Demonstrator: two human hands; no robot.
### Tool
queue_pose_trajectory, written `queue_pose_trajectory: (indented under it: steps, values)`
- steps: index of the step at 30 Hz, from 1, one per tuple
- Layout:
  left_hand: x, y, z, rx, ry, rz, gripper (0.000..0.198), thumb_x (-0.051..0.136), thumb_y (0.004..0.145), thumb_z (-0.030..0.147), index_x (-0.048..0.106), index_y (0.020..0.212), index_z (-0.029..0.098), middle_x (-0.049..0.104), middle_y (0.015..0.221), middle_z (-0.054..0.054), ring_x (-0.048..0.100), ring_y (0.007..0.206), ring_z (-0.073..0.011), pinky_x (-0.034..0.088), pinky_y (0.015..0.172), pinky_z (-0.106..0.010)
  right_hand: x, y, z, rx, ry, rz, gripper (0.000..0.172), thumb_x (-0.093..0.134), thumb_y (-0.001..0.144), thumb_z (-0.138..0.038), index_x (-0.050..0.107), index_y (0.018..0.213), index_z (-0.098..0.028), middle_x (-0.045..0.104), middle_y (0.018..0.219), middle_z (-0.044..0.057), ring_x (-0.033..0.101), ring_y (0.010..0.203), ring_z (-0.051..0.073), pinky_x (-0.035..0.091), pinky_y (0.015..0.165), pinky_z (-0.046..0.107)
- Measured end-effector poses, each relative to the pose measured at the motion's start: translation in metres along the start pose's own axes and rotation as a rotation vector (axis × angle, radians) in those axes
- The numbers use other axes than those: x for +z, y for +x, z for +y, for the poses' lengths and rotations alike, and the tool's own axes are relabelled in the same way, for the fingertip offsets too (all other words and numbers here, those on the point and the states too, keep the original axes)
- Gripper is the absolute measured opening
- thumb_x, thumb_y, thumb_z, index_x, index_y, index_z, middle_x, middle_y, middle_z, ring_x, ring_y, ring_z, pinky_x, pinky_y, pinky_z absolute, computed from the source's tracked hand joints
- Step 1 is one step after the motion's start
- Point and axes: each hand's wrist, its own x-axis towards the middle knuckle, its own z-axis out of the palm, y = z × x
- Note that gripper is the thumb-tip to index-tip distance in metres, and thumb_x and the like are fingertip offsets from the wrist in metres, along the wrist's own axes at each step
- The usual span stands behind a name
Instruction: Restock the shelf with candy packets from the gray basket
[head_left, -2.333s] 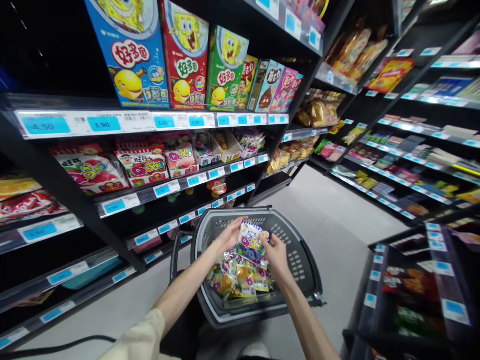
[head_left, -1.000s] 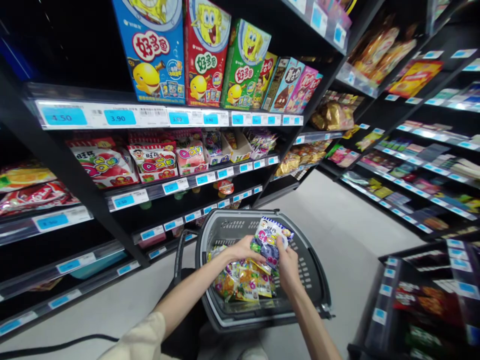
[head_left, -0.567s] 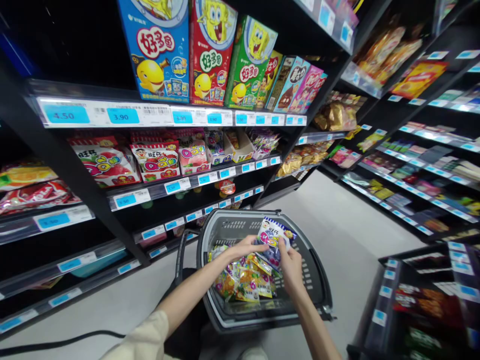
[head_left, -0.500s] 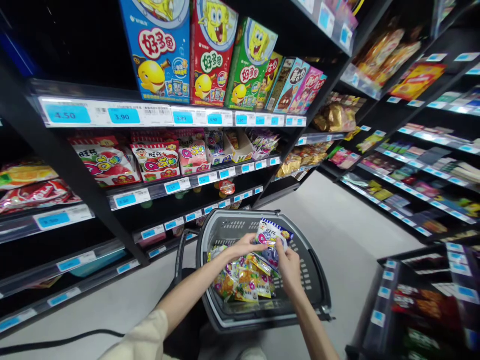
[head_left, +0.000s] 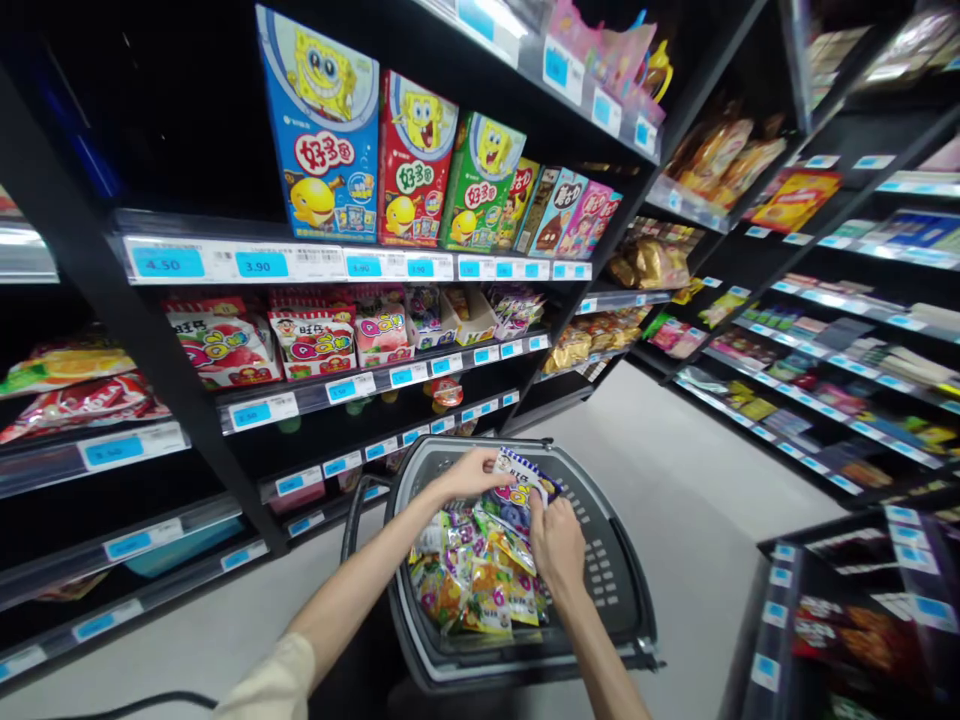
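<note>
Over the grey shopping basket [head_left: 630, 610] I hold a purple and white bag of gummy candy [head_left: 513, 510] with both hands. My left hand [head_left: 471, 476] pinches its upper left side, thumb across the front. On the right edge, my right hand [head_left: 558, 535] is closed with the thumb on the front of the bag. Below and to the left, several yellow, green and orange candy bags [head_left: 480, 590] lie in the basket. Part of the held bag's lower edge overlaps them, and I cannot tell whether it touches them.
At the left, shelves hold red and white gummy bags [head_left: 311, 335] and, higher up, a blue snack box [head_left: 322, 130] beside red and green ones. A low display bin [head_left: 772, 610] stands at the right. Pale floor [head_left: 660, 470] runs between the shelves.
The view has tilted up a little, so the shelves sit lower. Both hands and the held bag have shifted slightly left within the basket; the grip stays on the bag.
</note>
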Motion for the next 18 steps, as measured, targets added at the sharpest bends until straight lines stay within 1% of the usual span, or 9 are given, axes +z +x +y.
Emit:
queue_pose_trajectory:
  steps: [2, 4, 6, 9, 10, 12, 14, 16, 18]
  values:
    - [-0.016, 0.01, 0.029, 0.036, 0.296, -0.019, 0.03, 0.078, 0.077, 0.041, 0.07, 0.073, 0.012, 0.062, 0.063, 0.002, 0.051, 0.06, -0.0101, 0.038, 0.061, -0.022, 0.001, 0.001, -0.003, 0.014, 0.029, -0.018, 0.075, 0.015, 0.106, -0.061, 0.073, 0.089, -0.016, 0.07, 0.097, 0.018, 0.063, 0.098, 0.03, 0.045, 0.086, 0.039]
    - [-0.034, 0.021, 0.059, 0.114, 0.543, 0.048, 0.028, 0.073, 0.08, 0.033, 0.063, 0.062, 0.013, 0.05, 0.053, 0.005, 0.04, 0.054, -0.0078, 0.028, 0.056, -0.022, 0.002, 0.002, -0.008, -0.018, 0.104, -0.031, 0.069, 0.017, 0.106, -0.056, 0.073, 0.104, -0.015, 0.072, 0.111, 0.016, 0.063, 0.107, 0.029, 0.044, 0.095, 0.039]
    - [-0.054, 0.032, 0.088, 0.189, 0.661, 0.186, 0.034, 0.069, 0.083, 0.032, 0.058, 0.056, 0.014, 0.043, 0.05, 0.006, 0.036, 0.054, -0.0078, 0.025, 0.056, -0.023, 0.002, 0.0, -0.012, -0.049, 0.173, -0.047, 0.063, 0.021, 0.107, -0.053, 0.071, 0.118, -0.016, 0.07, 0.125, 0.014, 0.062, 0.115, 0.028, 0.042, 0.103, 0.039]
    - [-0.087, 0.049, 0.129, 0.247, 0.71, 0.485, 0.037, 0.067, 0.085, 0.033, 0.057, 0.055, 0.014, 0.041, 0.051, 0.005, 0.037, 0.056, -0.0093, 0.025, 0.058, -0.023, 0.003, -0.004, -0.013, -0.056, 0.197, -0.083, 0.056, 0.028, 0.106, -0.05, 0.071, 0.12, -0.016, 0.07, 0.125, 0.012, 0.063, 0.115, 0.028, 0.043, 0.102, 0.039]
    - [-0.098, 0.054, 0.142, 0.261, 0.718, 0.58, 0.036, 0.067, 0.085, 0.033, 0.058, 0.056, 0.014, 0.041, 0.051, 0.005, 0.039, 0.057, -0.0098, 0.026, 0.058, -0.023, 0.003, -0.006, -0.012, -0.064, 0.197, -0.092, 0.054, 0.03, 0.106, -0.049, 0.071, 0.12, -0.016, 0.071, 0.124, 0.012, 0.063, 0.114, 0.028, 0.044, 0.101, 0.039]
    - [-0.119, 0.062, 0.167, 0.293, 0.741, 0.732, 0.033, 0.067, 0.087, 0.031, 0.063, 0.06, 0.013, 0.045, 0.053, 0.004, 0.043, 0.059, -0.0109, 0.028, 0.06, -0.023, 0.004, -0.007, -0.011, -0.096, 0.2, -0.108, 0.05, 0.033, 0.106, -0.047, 0.071, 0.119, -0.017, 0.071, 0.122, 0.011, 0.064, 0.113, 0.028, 0.045, 0.1, 0.038]
    - [-0.136, 0.065, 0.186, 0.316, 0.797, 0.834, 0.03, 0.065, 0.088, 0.029, 0.067, 0.063, 0.012, 0.052, 0.056, 0.002, 0.052, 0.064, -0.0136, 0.033, 0.065, -0.024, 0.003, -0.008, -0.011, -0.134, 0.2, -0.116, 0.047, 0.034, 0.106, -0.045, 0.071, 0.116, -0.018, 0.072, 0.119, 0.011, 0.065, 0.111, 0.027, 0.045, 0.099, 0.038]
    - [-0.149, 0.066, 0.198, 0.34, 0.862, 0.86, 0.026, 0.062, 0.09, 0.025, 0.072, 0.071, 0.011, 0.064, 0.067, -0.003, 0.063, 0.077, -0.0189, 0.04, 0.074, -0.025, 0.003, -0.009, -0.013, -0.171, 0.197, -0.119, 0.045, 0.034, 0.107, -0.044, 0.072, 0.111, -0.02, 0.073, 0.114, 0.01, 0.065, 0.108, 0.026, 0.046, 0.096, 0.036]
    - [-0.159, 0.066, 0.201, 0.341, 0.903, 0.834, 0.023, 0.057, 0.092, 0.02, 0.077, 0.085, 0.011, 0.075, 0.089, -0.008, 0.067, 0.098, -0.0239, 0.044, 0.086, -0.027, 0.002, -0.009, -0.017, -0.203, 0.192, -0.123, 0.044, 0.034, 0.108, -0.043, 0.073, 0.104, -0.021, 0.074, 0.108, 0.009, 0.065, 0.105, 0.025, 0.046, 0.093, 0.034]
